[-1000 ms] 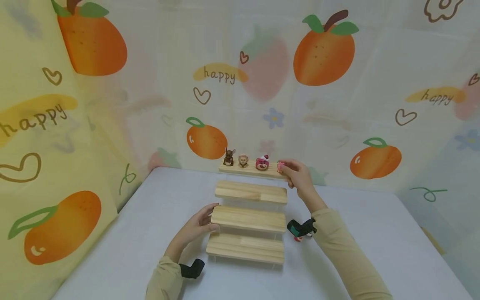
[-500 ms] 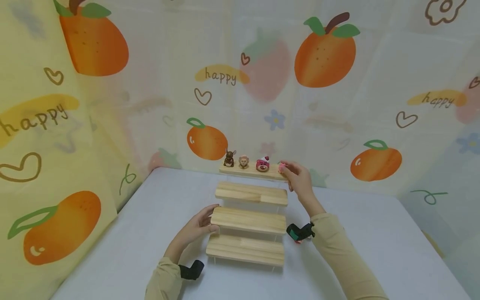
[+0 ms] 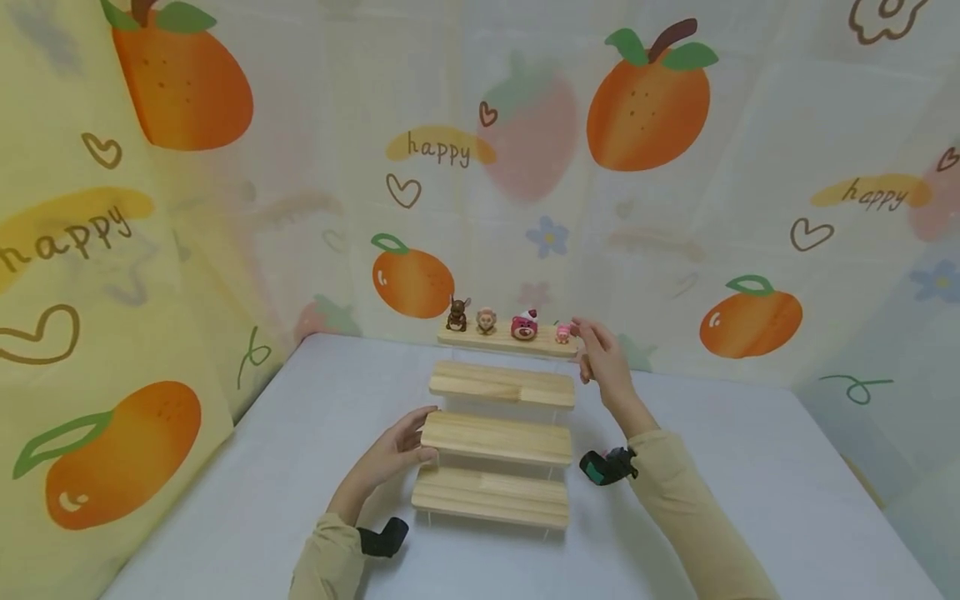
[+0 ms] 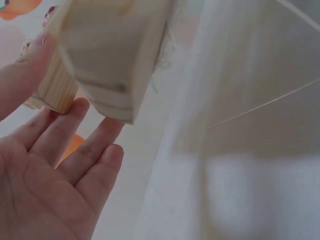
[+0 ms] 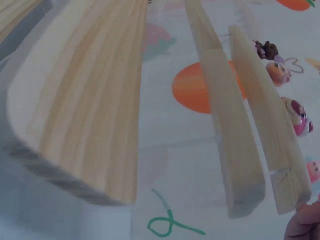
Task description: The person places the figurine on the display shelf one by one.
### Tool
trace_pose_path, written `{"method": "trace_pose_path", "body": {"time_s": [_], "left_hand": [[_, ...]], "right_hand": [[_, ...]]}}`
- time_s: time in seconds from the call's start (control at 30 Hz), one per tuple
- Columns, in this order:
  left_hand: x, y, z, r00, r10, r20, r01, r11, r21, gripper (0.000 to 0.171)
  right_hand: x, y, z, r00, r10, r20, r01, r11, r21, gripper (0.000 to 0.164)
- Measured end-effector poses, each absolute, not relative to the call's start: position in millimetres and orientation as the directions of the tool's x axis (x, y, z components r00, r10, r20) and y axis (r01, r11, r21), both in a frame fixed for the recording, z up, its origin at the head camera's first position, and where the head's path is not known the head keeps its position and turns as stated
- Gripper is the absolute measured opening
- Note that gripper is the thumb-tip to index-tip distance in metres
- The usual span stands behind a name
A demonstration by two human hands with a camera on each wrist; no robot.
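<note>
A stepped wooden display stand [image 3: 495, 437] stands on the table, its boards rising toward the back. My left hand [image 3: 393, 450] holds the left end of one middle board, thumb in front and fingers behind. In the left wrist view its fingertips [image 4: 112, 156] touch the board ends. Just right of a small pink figurine [image 3: 562, 334] at the top board's right end is my right hand [image 3: 606, 360], holding nothing. Along the same board stand a pink bear head with a white hat [image 3: 524, 326], a light-faced figurine [image 3: 486, 321] and a brown long-eared figurine [image 3: 457, 316].
The white table [image 3: 247, 467] extends on both sides of the stand. Behind it hangs a fruit-printed curtain [image 3: 330, 208]. Thin clear rods [image 3: 551, 472] support the boards. A black wrist camera [image 3: 607, 467] sits beside the stand's right side, on my right wrist.
My right hand has let go of the pink figurine and moved slightly right, leaving it standing on the top board. My left hand has stayed in place.
</note>
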State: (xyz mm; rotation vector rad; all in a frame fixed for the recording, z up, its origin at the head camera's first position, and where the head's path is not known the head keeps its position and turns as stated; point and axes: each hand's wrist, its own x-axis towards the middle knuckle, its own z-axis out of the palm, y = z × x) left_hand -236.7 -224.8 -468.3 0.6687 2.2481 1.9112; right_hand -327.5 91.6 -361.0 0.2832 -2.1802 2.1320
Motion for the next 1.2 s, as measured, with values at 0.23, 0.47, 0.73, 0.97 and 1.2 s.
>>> {"method": "trace_pose_path", "body": {"time_s": [0.23, 0.47, 0.73, 0.97, 1.2], "left_hand": [[-235, -227, -470, -0.905, 0.387, 0.18, 0.244, 0.124, 0.962, 0.065], [-238, -227, -468, -0.904, 0.382, 0.192, 0.252, 0.113, 0.961, 0.065], [-238, -225, -469, -0.904, 0.38, 0.193, 0.248, 0.099, 0.964, 0.065], [-237, -221, -464, -0.902, 0.387, 0.191, 0.248, 0.102, 0.963, 0.064], [-238, -223, -469, -0.904, 0.382, 0.19, 0.244, 0.098, 0.965, 0.065]], "right_hand": [[-323, 112, -371, -0.968, -0.002, 0.252, -0.251, -0.095, -0.963, 0.04], [-313, 137, -383, -0.974, 0.029, 0.226, -0.228, -0.146, -0.963, 0.027], [-296, 156, -417, -0.973, -0.002, 0.229, -0.228, -0.099, -0.969, 0.029], [-284, 161, -437, -0.989, -0.007, 0.15, -0.15, 0.013, -0.989, 0.032], [-277, 164, -459, -0.992, -0.07, 0.107, -0.115, 0.125, -0.985, 0.039]]}}
